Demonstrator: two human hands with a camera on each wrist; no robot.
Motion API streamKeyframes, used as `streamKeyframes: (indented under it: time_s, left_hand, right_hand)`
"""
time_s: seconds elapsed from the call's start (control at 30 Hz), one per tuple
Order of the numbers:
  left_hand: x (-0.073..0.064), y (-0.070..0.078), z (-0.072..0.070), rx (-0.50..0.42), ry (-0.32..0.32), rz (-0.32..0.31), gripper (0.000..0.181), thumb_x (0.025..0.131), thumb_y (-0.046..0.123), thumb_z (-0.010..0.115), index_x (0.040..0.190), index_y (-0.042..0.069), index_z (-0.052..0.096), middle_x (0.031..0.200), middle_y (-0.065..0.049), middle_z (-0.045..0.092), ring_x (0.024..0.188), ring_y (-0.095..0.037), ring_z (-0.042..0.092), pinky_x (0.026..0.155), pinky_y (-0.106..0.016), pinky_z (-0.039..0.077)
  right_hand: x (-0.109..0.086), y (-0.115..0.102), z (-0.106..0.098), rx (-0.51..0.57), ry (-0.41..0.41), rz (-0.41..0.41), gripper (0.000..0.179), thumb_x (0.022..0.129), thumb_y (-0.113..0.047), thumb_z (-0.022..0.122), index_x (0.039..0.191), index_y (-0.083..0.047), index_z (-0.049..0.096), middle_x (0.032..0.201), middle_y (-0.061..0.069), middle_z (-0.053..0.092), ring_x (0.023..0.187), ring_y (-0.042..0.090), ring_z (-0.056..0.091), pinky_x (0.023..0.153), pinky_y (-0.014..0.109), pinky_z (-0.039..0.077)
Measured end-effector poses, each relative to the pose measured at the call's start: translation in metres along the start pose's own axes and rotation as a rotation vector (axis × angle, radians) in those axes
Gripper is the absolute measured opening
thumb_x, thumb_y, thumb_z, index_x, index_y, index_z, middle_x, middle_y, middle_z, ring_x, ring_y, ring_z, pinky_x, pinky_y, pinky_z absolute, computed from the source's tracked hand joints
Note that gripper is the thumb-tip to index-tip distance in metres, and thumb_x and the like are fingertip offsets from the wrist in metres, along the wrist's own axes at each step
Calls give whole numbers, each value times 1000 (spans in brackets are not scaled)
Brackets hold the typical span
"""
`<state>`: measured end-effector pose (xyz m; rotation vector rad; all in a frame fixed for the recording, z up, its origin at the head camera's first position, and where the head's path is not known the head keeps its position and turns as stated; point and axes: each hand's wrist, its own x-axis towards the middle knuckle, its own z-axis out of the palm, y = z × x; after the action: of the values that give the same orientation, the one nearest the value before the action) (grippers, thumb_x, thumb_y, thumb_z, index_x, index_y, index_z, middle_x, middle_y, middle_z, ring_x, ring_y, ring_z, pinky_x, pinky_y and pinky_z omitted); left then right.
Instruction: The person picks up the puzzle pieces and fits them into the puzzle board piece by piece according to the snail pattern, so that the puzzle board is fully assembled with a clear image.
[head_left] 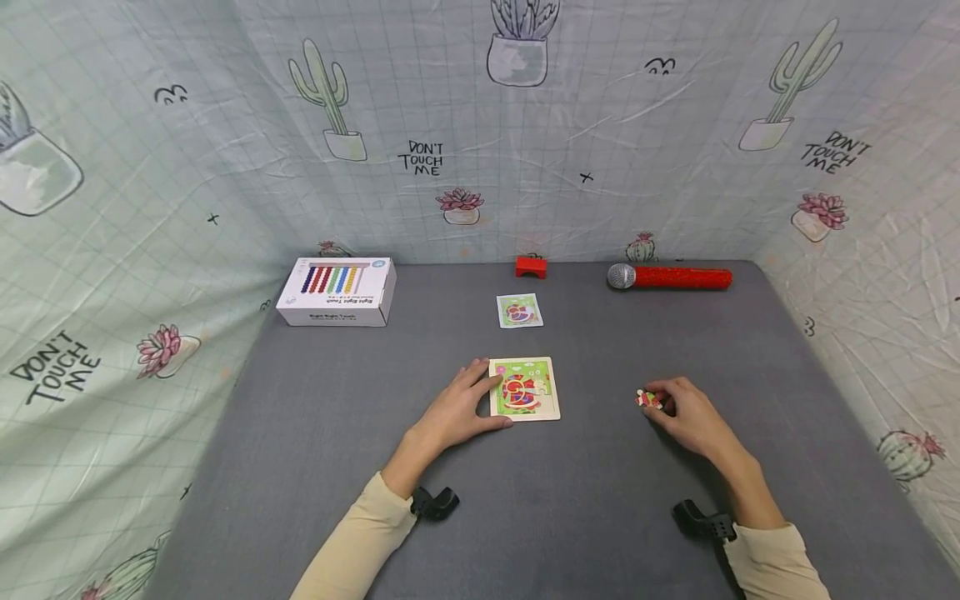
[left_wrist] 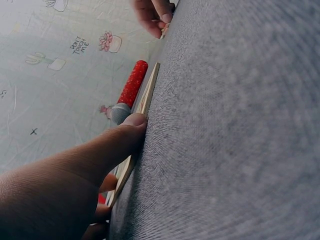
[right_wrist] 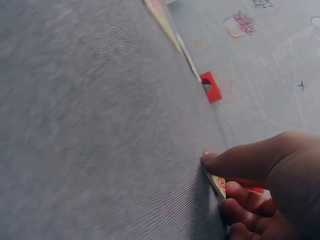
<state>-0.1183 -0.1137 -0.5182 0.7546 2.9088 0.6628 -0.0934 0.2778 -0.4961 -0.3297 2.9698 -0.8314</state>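
A square wooden picture puzzle board (head_left: 556,407) with a green and red picture lies flat on the table. My left hand (head_left: 455,410) grips it at its left side, thumb on the near edge and fingers at the far left corner. In the left wrist view the thumb (left_wrist: 135,120) presses the board's rim (left_wrist: 150,90). To the right of the board, my right hand (head_left: 692,417) pinches a small red, green and white puzzle piece (head_left: 648,399) between thumb and fingers. The right wrist view shows this piece (right_wrist: 218,186) close to the cloth, its face partly covered by the hand.
Behind the board lies a small picture card (head_left: 520,311), with a red arched block (head_left: 531,267) beyond it. A white box (head_left: 337,292) stands at the back left. At the back right lies a red microphone (head_left: 671,277). A printed cloth (head_left: 480,125) hangs behind the grey table.
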Motion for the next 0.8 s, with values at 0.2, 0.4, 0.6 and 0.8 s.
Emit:
streamKeyframes:
  time_s: [0.2, 0.4, 0.6, 0.8]
  left_hand:
    - [1, 0, 0, 3, -9, -2, 81, 82, 57, 76, 147, 14, 53, 161, -14, 36, 153, -30, 30, 126, -44, 27]
    - [1, 0, 0, -4, -5, 5, 80, 82, 56, 76, 147, 14, 53, 161, -15, 36, 152, -30, 30, 126, -44, 27]
    - [0, 0, 0, -3, -3, 12, 81, 82, 57, 76, 147, 13, 52, 161, -16, 36, 152, -31, 31, 126, -45, 27]
    - [0, 0, 0, -4, 7, 17, 81, 82, 56, 77, 146, 13, 53, 160, -16, 37, 152, -32, 31, 126, -46, 28]
  right_hand:
    - [4, -1, -3, 36, -1, 12, 31, 89, -8, 73, 116, 2, 63, 97, 11, 59, 83, 17, 52, 67, 25, 44]
    - [5, -4, -5, 29, 32, -12, 18, 95, -6, 66, 111, 0, 64, 91, 7, 63, 79, 13, 53, 65, 25, 45]
    - [11, -13, -6, 61, 65, -4, 16, 100, -12, 62, 113, -4, 64, 92, 7, 65, 79, 14, 54, 65, 24, 46]
    - [21, -31, 0, 104, 85, -46, 18, 98, -10, 63, 115, -3, 65, 93, 8, 65, 80, 13, 55, 66, 22, 47]
